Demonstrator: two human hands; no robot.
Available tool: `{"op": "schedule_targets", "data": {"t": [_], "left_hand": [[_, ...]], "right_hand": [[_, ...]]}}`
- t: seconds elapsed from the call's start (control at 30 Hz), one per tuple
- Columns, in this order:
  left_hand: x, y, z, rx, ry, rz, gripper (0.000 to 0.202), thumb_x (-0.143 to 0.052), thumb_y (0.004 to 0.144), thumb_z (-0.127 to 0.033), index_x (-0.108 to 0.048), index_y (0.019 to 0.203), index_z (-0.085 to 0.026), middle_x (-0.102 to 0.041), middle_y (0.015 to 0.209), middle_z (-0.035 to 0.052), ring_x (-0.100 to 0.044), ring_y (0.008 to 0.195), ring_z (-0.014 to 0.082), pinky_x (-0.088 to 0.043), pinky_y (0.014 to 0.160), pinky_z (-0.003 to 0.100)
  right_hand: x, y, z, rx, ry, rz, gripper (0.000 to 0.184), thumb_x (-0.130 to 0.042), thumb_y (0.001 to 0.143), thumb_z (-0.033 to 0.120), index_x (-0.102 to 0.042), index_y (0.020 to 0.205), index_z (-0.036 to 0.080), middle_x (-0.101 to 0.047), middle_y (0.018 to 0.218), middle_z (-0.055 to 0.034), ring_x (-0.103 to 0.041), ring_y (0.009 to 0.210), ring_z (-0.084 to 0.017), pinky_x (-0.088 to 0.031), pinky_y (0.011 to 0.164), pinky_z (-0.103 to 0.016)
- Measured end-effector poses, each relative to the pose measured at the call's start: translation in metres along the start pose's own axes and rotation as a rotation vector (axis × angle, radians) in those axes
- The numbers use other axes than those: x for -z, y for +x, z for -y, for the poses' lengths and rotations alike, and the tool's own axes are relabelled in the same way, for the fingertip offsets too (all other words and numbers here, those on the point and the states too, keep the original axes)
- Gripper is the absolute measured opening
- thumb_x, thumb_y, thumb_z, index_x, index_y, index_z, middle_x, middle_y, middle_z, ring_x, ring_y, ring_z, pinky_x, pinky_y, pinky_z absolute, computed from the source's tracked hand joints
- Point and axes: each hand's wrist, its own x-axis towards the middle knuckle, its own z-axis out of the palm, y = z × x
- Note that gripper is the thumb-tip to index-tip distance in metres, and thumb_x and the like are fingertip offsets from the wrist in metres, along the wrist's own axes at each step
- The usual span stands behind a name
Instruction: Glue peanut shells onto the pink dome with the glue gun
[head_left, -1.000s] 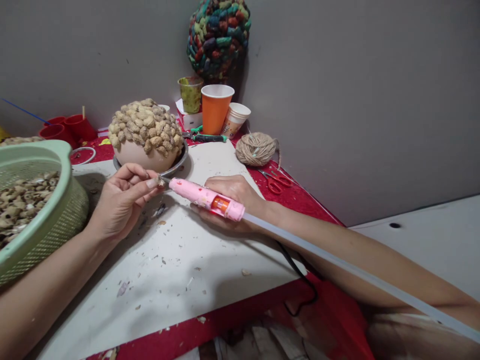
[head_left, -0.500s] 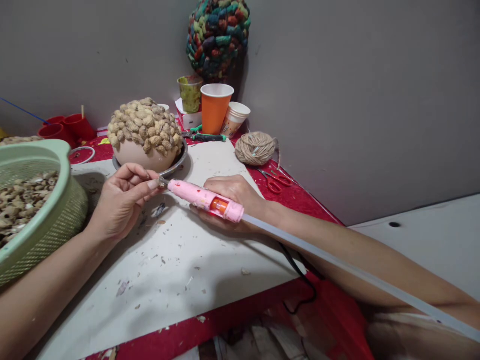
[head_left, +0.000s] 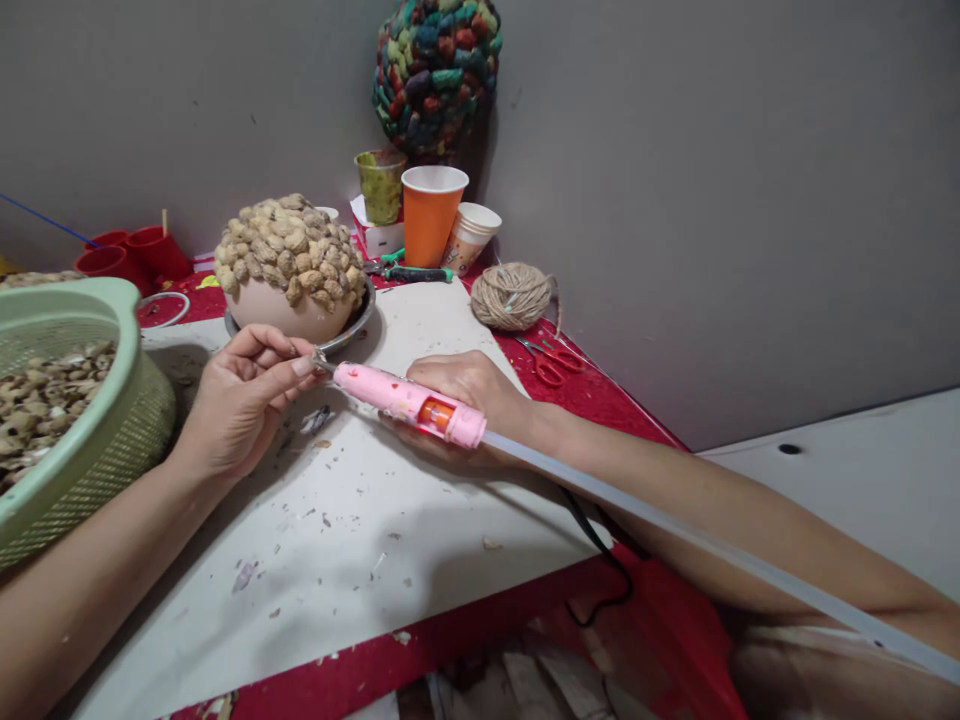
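Observation:
Gripped in my right hand (head_left: pixel 465 385) is a pink hot glue gun (head_left: pixel 397 395), with a long clear glue stick (head_left: pixel 675 520) running out of its back along my forearm. Its nozzle points left, at the fingertips of my left hand (head_left: pixel 247 390). Thumb and fingers there are pinched on a small peanut shell (head_left: pixel 320 357), mostly hidden. Just behind my left hand, a pale round form (head_left: pixel 289 305) sits in a dark metal bowl (head_left: pixel 367 310). Rows of peanut shells (head_left: pixel 289 240) cover its upper part; the lower band is bare.
A green basket (head_left: pixel 124 340) of peanut shells stands at left. Behind are red cups (head_left: pixel 157 252), an orange cup (head_left: pixel 433 220), pliers (head_left: pixel 412 273), a twine ball (head_left: pixel 514 297) and scissors (head_left: pixel 547 365). Shell crumbs litter the white board (head_left: pixel 352 560). A black cord (head_left: pixel 592 525) hangs over the edge.
Almost nothing differs. The glue gun and my left fingertips have shifted very slightly to the left, and the nozzle stays at the pinched piece.

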Motion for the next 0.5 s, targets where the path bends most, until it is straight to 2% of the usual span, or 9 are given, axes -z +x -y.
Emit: {"op": "schedule_targets", "data": {"t": [0.23, 0.5], "left_hand": [[0.0019, 0.0033, 0.0009, -0.010, -0.020, -0.027, 0.030, -0.089, 0.059, -0.007, -0.065, 0.075, -0.015, -0.075, 0.077, 0.0004, -0.071, 0.069, 0.0103, -0.061, 0.066, 0.017], [-0.0001, 0.0027, 0.0008, -0.014, -0.025, -0.057, 0.030, -0.090, 0.057, -0.008, -0.065, 0.072, -0.016, -0.075, 0.075, -0.0005, -0.070, 0.068, 0.0097, -0.061, 0.064, 0.017]], "right_hand": [[0.0003, 0.0011, -0.0005, 0.038, 0.021, -0.007, 0.026, -0.055, 0.091, 0.035, -0.049, 0.069, 0.020, -0.057, 0.065, -0.0018, -0.050, 0.055, -0.012, -0.035, 0.053, -0.027], [-0.0068, 0.0014, -0.0075, 0.064, -0.005, -0.021, 0.028, -0.054, 0.088, 0.034, -0.044, 0.066, 0.021, -0.049, 0.060, 0.0011, -0.043, 0.051, -0.011, -0.030, 0.051, -0.028]]}}
